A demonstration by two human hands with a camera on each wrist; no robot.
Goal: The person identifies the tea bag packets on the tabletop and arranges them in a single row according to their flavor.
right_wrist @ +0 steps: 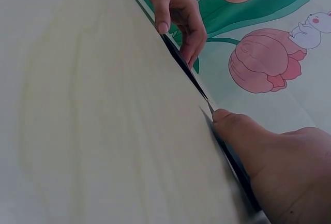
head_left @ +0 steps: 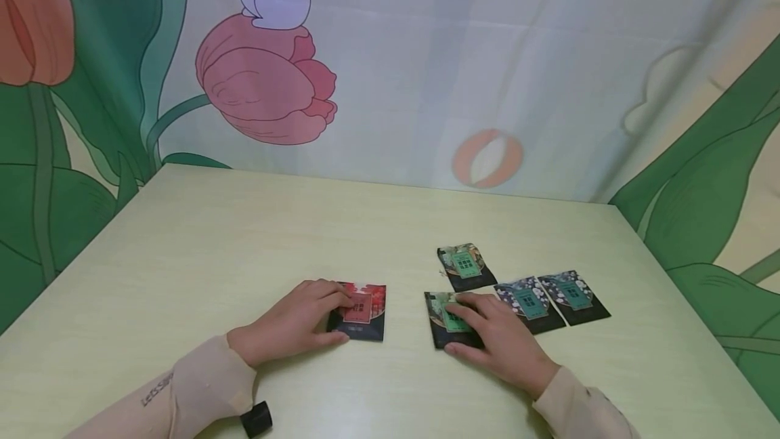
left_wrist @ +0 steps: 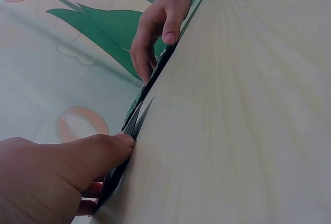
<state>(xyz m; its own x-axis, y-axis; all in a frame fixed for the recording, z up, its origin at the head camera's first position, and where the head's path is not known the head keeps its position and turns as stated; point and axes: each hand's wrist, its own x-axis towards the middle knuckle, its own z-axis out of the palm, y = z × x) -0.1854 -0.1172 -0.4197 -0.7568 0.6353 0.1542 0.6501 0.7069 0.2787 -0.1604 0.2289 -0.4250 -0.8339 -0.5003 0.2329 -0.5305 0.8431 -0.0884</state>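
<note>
My left hand holds a flat black sachet with a red label by its left side, thumb at the lower edge and fingers over the top. To its right, my right hand holds a black sachet with a green label, fingers on its face and thumb at the near edge. Seen edge-on in the left wrist view, the red-label sachet lies low at the tabletop beside my thumb. The right wrist view shows the green-label sachet by my right thumb, its corner slightly raised.
Behind my right hand lies another green-label sachet. Two blue-flowered sachets with teal labels, one partly beside the hand and one farther right, lie side by side. A printed curtain hangs behind the pale table.
</note>
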